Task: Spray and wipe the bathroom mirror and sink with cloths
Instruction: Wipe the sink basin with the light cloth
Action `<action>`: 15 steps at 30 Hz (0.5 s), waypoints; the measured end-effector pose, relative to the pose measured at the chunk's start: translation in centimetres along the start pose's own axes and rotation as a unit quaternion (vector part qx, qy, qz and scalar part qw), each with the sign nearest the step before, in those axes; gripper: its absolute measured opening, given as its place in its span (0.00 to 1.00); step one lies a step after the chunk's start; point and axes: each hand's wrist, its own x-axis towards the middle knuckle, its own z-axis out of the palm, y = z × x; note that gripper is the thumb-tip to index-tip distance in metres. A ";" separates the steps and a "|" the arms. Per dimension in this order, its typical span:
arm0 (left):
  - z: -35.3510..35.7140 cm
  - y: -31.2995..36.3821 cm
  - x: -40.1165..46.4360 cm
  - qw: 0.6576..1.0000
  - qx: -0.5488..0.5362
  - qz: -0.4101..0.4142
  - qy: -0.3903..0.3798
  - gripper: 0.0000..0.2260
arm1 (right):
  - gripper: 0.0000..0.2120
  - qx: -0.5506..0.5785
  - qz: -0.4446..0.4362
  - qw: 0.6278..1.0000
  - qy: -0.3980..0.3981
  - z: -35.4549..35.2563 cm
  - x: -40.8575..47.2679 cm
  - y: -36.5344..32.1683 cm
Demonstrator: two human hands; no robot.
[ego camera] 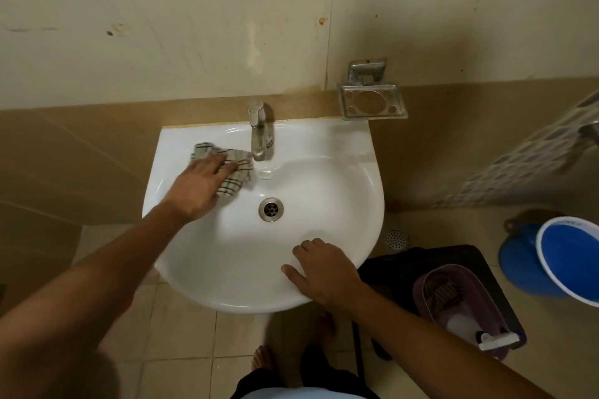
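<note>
A white wall-hung sink [340,172] fills the middle of the view, with a metal tap [261,129] at its back and a steel drain [271,209] in the bowl. My left hand [199,186] presses a checked beige cloth [235,172] flat against the bowl's back left slope, just left of the tap, fingers spread over it. My right hand [324,270] rests on the sink's front right rim with fingers lightly bent, holding nothing. No mirror is in view.
A metal soap dish [371,102] hangs on the wall right of the tap. On a dark stool at lower right stands a purple basket [466,311] with a white spray bottle [476,332]. A blue bucket [551,261] sits on the tiled floor.
</note>
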 end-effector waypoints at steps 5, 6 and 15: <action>-0.1 -6.6 -8.0 0.996 0.024 -0.044 -0.078 0.32 | 0.26 -0.016 0.006 1.000 0.000 -0.3 0.2 -0.1; 0.2 -6.5 -9.4 0.996 0.024 -0.031 -0.080 0.33 | 0.27 -0.020 0.011 1.000 -0.010 -0.4 0.2 -0.2; 4.4 3.7 -19.5 0.978 -0.161 -0.125 0.052 0.35 | 0.36 0.038 0.096 0.995 -0.011 -0.9 -0.4 -1.5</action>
